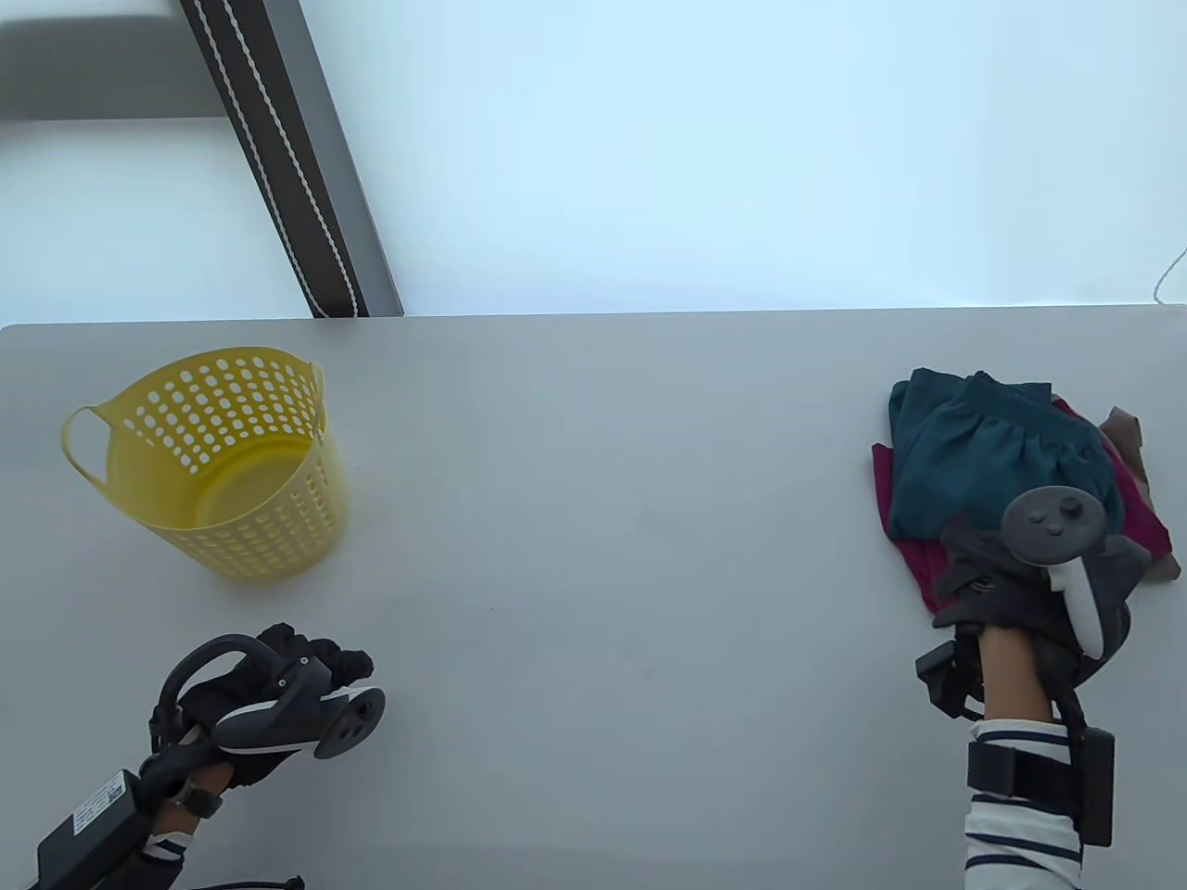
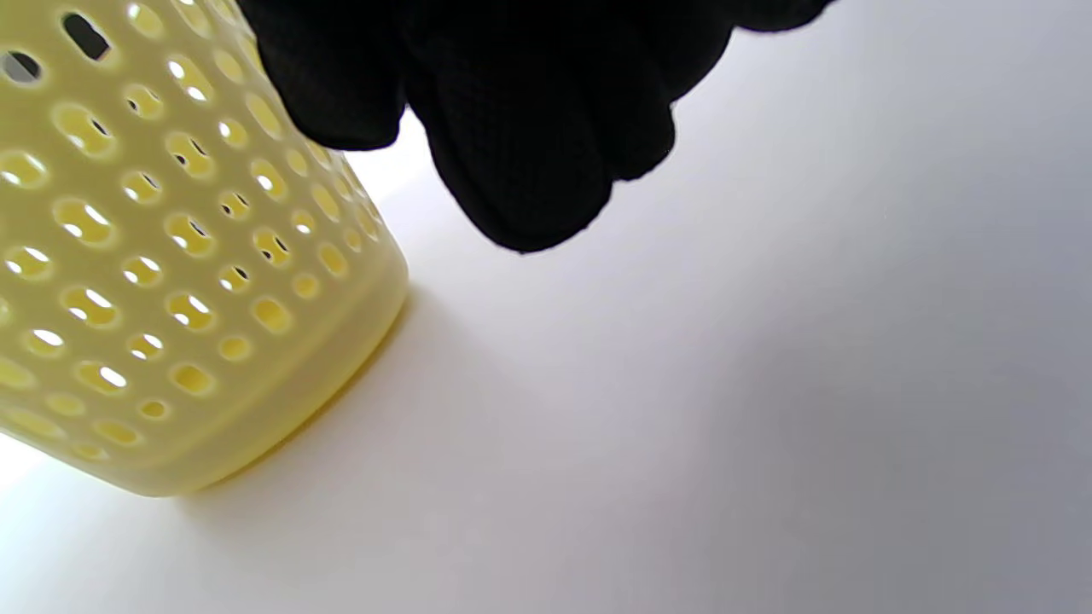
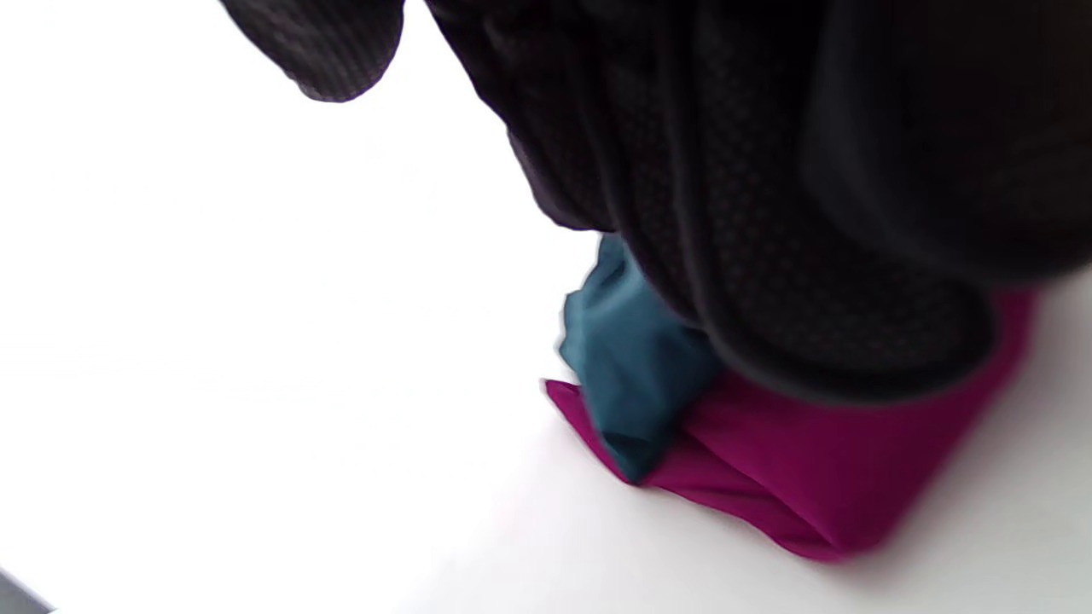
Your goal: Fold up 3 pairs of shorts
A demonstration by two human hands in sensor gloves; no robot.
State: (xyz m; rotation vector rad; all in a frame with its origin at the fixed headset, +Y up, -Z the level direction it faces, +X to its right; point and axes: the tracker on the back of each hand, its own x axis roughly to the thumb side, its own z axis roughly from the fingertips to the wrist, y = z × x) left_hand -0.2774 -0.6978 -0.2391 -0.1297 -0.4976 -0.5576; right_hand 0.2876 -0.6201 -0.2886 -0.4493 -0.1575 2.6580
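You're working in what looks like a plain recording room: a bare grey table (image 1: 593, 556) under bright, washed-out light, a window blind with a bead cord (image 1: 278, 158) behind it, and a yellow laundry basket (image 1: 223, 464).

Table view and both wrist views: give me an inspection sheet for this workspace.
Surface: grey table, bare in the middle.
Job's things: teal shorts on top of magenta shorts and a brown garment, piled at right.
Clutter: yellow basket, upright, nothing seen inside.
Grippers: left hand idle on the table, holding nothing; right hand over the pile's near edge, grip unclear.
Cables: thin cord at far right.
Surroundings: dark slanted post.
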